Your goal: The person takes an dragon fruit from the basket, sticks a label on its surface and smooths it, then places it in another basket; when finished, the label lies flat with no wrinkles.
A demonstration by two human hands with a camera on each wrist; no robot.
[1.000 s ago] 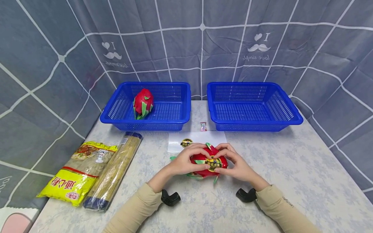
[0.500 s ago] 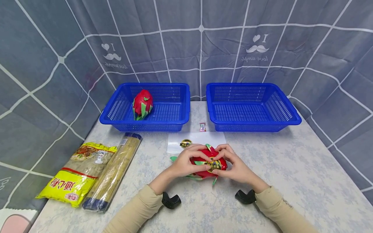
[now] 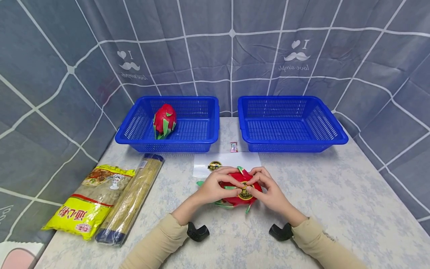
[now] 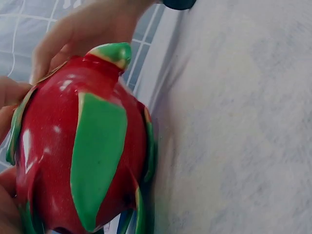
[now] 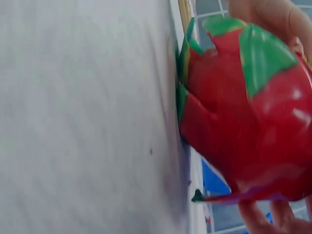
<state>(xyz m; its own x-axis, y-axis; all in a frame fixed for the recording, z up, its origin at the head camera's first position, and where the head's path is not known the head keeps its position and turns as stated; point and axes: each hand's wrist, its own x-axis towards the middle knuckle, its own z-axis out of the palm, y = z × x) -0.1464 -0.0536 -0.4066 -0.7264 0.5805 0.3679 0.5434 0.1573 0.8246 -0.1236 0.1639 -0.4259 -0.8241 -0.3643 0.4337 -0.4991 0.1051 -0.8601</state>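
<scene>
A red dragon fruit (image 3: pixel 236 201) with green scale tips lies on its side on the table between both hands. A round black-and-gold sticker (image 3: pixel 246 192) sits on its upper side. My left hand (image 3: pixel 215 188) curls around the fruit's left part, its fingertips and thumb near the sticker. From the right, my right hand (image 3: pixel 273 195) grips the fruit, with its thumb lying over the sticker. In the left wrist view, the dragon fruit (image 4: pixel 100 151) fills the left half, with fingers along its edge. The right wrist view shows the fruit's underside (image 5: pixel 243 136); part of the sticker is covered.
A white sheet (image 3: pixel 201 171) bearing another round sticker (image 3: pixel 214 166) lies behind the hands, near a small wrapped candy (image 3: pixel 234 147). Two blue baskets (image 3: pixel 168 146) (image 3: pixel 289 146) stand behind; the left holds another dragon fruit (image 3: pixel 164 119). Pasta bag (image 3: pixel 85 201) and noodle pack (image 3: pixel 132 198) lie left.
My right thumb has moved up from the fruit's lower right side onto the sticker. The sticker's band looks less exposed now. My left hand has stayed nearly still.
</scene>
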